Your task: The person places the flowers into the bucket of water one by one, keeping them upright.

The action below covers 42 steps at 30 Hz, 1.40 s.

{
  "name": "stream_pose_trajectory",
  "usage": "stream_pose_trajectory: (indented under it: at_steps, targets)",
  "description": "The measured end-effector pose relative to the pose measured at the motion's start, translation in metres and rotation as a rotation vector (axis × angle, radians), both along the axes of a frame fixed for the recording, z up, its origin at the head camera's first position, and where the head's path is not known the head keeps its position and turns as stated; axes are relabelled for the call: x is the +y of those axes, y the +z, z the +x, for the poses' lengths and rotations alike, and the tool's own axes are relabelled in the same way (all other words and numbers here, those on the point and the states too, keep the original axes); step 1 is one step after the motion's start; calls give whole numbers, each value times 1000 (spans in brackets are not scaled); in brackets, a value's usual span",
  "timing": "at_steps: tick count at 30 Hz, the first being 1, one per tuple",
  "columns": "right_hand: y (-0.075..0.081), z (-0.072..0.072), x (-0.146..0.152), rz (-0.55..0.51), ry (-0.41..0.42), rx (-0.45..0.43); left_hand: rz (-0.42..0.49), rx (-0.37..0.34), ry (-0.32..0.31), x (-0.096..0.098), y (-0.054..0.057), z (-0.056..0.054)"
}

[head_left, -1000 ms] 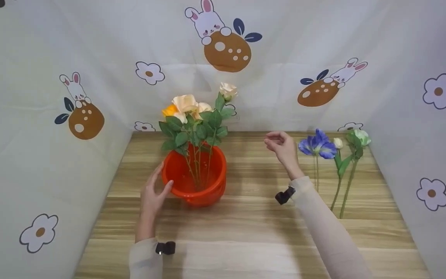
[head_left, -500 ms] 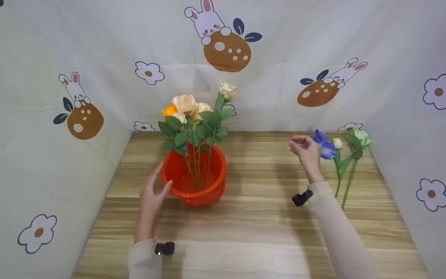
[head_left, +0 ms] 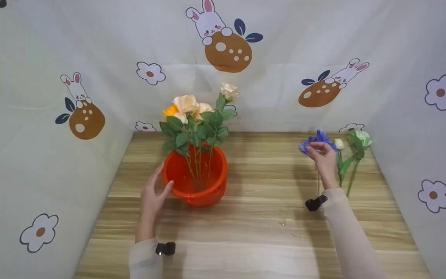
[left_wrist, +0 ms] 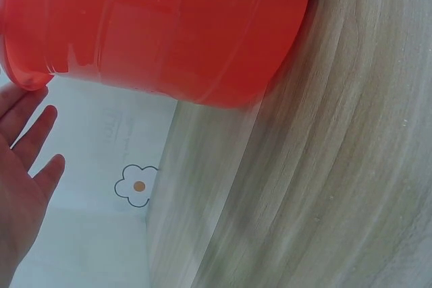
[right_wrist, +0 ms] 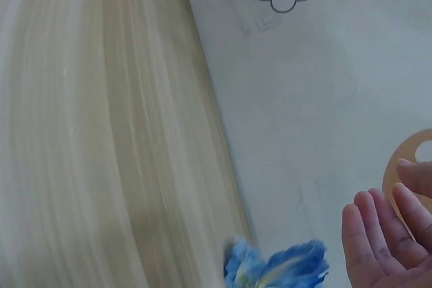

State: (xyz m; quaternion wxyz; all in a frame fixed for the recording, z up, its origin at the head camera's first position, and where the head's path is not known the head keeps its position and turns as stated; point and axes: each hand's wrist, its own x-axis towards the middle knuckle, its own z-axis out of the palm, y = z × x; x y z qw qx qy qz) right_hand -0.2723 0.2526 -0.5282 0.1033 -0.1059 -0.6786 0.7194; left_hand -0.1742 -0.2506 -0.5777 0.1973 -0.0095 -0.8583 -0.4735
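A red bucket (head_left: 209, 198) stands on the table, holding several long-stemmed peach roses (head_left: 185, 104) and an orange bloom (head_left: 170, 111). My left hand (head_left: 154, 200) rests against its left side, thumb by the rim; in the left wrist view the spread fingers (left_wrist: 40, 133) are fairly straight, some touching under the rim. Over at the right, my right hand (head_left: 325, 162) hovers above a blue flower (head_left: 322, 135), overlapping its petals in the head view. Its fingers are loosely bent with nothing between them, and the right wrist view shows the blue petals (right_wrist: 293, 264) beside the hand.
To the right of the blue flower lie a white tulip (head_left: 339, 144) and a pale green flower (head_left: 362, 138), their stems partly hidden by my right arm. A patterned curtain (head_left: 269, 89) closes in the wooden table (head_left: 242, 228) at the back and both sides.
My right hand has moved right, from the space between the bucket and the loose flowers to over the blue flower. The left hand and bucket have stayed put.
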Motion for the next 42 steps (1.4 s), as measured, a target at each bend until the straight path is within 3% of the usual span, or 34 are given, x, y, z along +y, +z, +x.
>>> stream_pose_trajectory:
  at_steps: [11, 16, 19, 26, 35, 42]
  targets:
    - [-24, 17, 28, 128, -65, -36, -17, -10, 1, -1, -1, 1]
    - [-37, 21, 39, 138, -50, -109, 1, 1, -1, -2, -2, 1]
    - [-48, 20, 46, 131, -35, -152, 5, 17, -7, -1, -3, 0]
    - [-85, 13, 61, 235, -34, -173, -2, 5, 0, 1, -1, 1]
    - [-94, 14, 63, 141, 35, -301, 16, 16, -20, 0, -2, 0]
    - [-98, 15, 64, 193, 71, -304, 19, 11, -11, 0, -1, 0]
